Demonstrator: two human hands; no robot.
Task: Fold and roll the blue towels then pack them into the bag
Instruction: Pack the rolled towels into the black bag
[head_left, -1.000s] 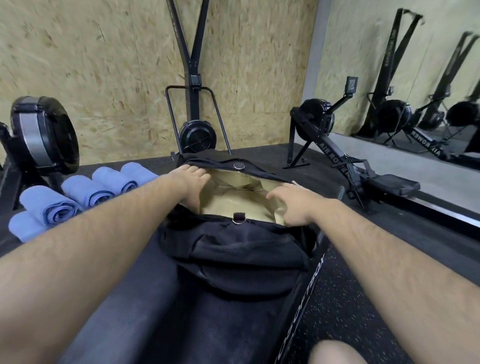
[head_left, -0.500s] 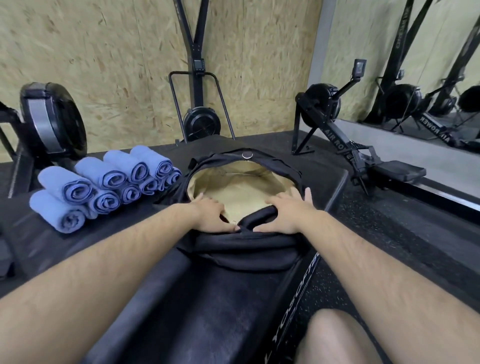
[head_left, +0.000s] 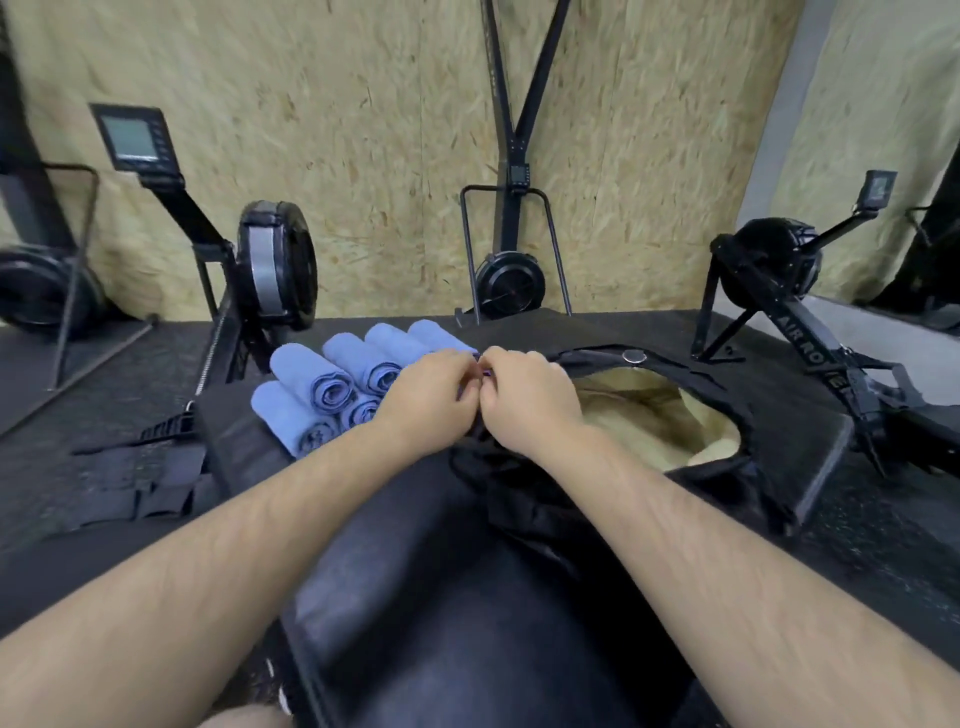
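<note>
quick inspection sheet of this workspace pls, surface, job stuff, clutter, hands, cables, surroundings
surface: black padded bench; the bag and towels lie on it
job's things: rolled blue towels stacked in two layers, left of the bag; bag open, tan lining showing, no towel seen inside
clutter: black straps on the floor at left
grippers: left hand and right hand meet at the bag's left rim, fingers curled, seemingly pinching it
cables: nothing seen
surroundings: rowing machine at left, another at right, chipboard wall behind
</note>
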